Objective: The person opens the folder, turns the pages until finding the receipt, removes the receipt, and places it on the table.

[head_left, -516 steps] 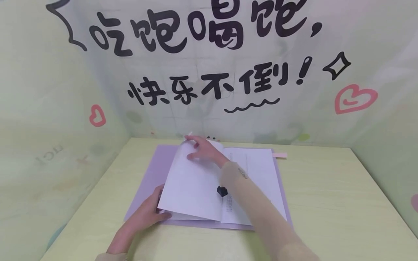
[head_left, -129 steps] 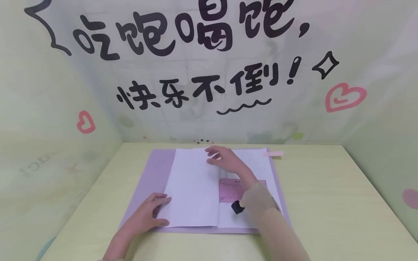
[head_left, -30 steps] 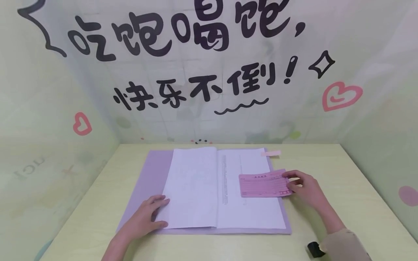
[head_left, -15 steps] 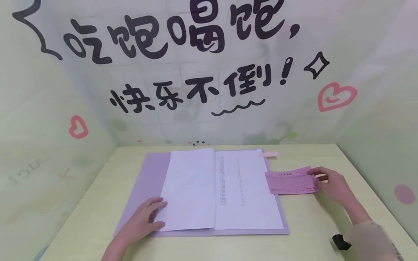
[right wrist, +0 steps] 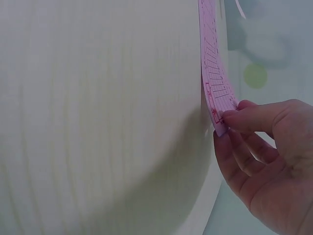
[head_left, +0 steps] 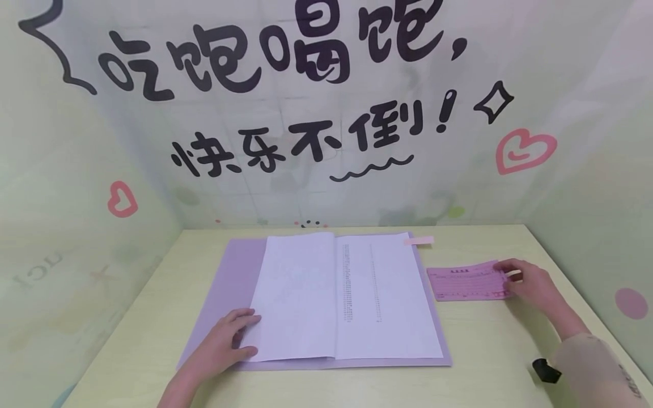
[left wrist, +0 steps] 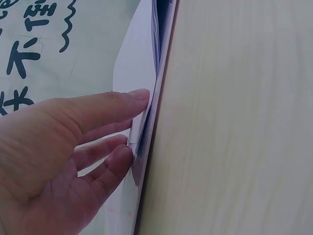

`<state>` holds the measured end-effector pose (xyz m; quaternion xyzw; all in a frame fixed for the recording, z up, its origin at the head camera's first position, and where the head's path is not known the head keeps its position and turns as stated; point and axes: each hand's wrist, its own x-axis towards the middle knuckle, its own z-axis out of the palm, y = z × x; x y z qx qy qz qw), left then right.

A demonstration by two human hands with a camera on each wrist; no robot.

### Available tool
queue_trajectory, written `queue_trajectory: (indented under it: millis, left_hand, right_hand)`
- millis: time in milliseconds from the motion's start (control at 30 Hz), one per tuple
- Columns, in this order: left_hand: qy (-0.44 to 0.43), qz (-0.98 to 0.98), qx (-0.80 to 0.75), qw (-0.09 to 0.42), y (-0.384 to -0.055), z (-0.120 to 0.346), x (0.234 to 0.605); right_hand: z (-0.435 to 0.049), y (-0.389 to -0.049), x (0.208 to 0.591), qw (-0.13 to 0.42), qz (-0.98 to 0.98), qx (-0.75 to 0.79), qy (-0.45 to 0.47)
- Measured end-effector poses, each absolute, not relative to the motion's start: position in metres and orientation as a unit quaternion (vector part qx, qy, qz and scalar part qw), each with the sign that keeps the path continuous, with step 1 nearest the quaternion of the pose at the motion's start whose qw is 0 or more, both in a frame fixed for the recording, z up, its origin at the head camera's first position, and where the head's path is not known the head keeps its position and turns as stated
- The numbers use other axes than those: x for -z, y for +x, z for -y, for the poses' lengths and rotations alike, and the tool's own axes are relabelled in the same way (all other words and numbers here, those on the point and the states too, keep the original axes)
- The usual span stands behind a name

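A purple folder [head_left: 240,269] lies open on the table, its white sheets spread; the right-hand page [head_left: 403,300] carries two printed columns. My left hand [head_left: 224,343] rests at the left edge of the white pages, fingers relaxed and spread. In the left wrist view, its thumb lies over the page edge [left wrist: 139,73] with the other fingertips beside it. Right of the folder, my right hand [head_left: 533,286] pinches the right end of a pink receipt slip [head_left: 466,282] between thumb and fingers. That slip has ruled lines and bends upward at the held end [right wrist: 217,95].
A pale pink paper strip [head_left: 419,241] sticks out past the folder's upper right edge. The light wood table [head_left: 484,340] runs back to a printed curtain [head_left: 306,192], with curtain sides at left and right. A small black object [head_left: 547,370] sits at the right sleeve.
The sheet seen lifted earlier lies flat on the left. My right hand has taken the pink receipt slip off the right-hand page and moved it right onto the table side. The left hand stays put.
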<state>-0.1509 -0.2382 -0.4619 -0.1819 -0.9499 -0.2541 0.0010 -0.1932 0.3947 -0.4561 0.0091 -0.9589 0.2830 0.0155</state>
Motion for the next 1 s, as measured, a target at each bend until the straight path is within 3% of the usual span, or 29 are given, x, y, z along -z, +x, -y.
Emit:
queue_trajectory:
  millis: [367,800,1000]
  left_hand:
    - [-0.182,0.947,0.263,-0.014,-0.1571,0.2363,0.4627]
    - [-0.188,0.946,0.265,-0.007,-0.1595,0.2368,0.4633]
    - [-0.189,0.948,0.253,-0.027,-0.1588,0.2364,0.4605]
  right_hand:
    - [-0.4040,-0.1981,0.4613,-0.050,0.963,-0.265,0.004]
    - [-0.4033,-0.1990,0.4617,-0.026,0.972,-0.231,0.038]
    - [-0.4005,-0.1977,0.4604,-0.025,0.971,-0.233,0.037]
